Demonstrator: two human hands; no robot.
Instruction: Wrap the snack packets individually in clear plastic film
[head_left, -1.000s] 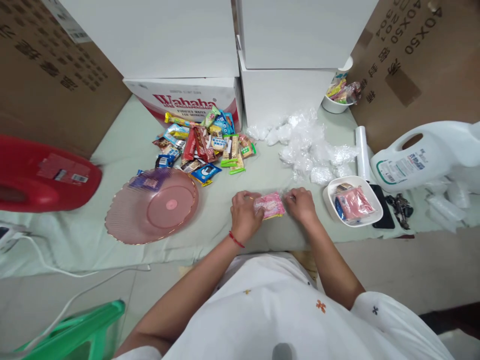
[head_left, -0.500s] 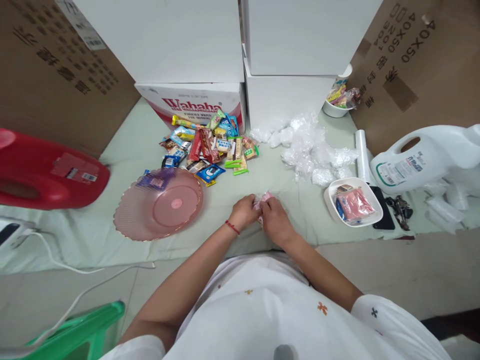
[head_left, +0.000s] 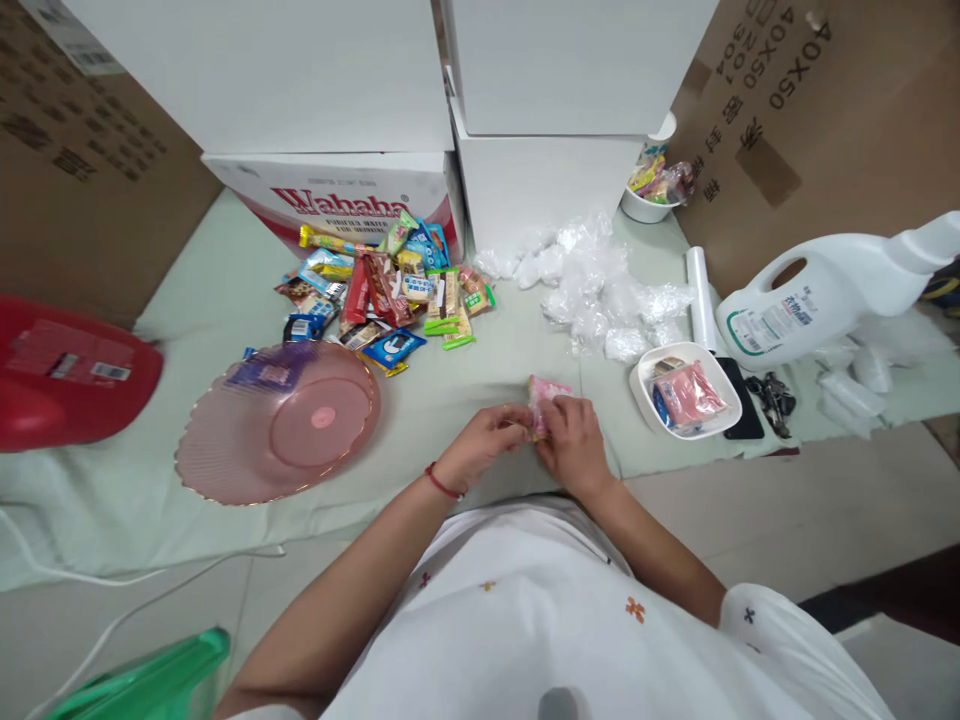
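In the head view, a small pink snack packet (head_left: pixel 547 392) is in front of me at the near part of the table. My right hand (head_left: pixel 577 445) is closed on it, with fingers over its front. My left hand (head_left: pixel 484 445), with a red bracelet at the wrist, is closed in a pinch at the packet's left side. Whether its fingertips hold anything I cannot make out. To the left lies a pink ribbed plate (head_left: pixel 217 440) with a gold rim. A pile of wrapped snacks (head_left: pixel 382 290) spreads behind it.
Crumpled clear plastic wraps (head_left: pixel 592 285) lie at the back. On the right are a white bowl (head_left: pixel 643 385) of packets, a phone (head_left: pixel 742 415), keys (head_left: pixel 772 403), a white roll (head_left: pixel 701 300) and a white detergent bottle (head_left: pixel 810 290). A red jug (head_left: pixel 75 375) stands left.
The view has shifted, moving the table items left. My left hand has drawn slightly away from the right, and more of the pink packet shows beyond my fingers.
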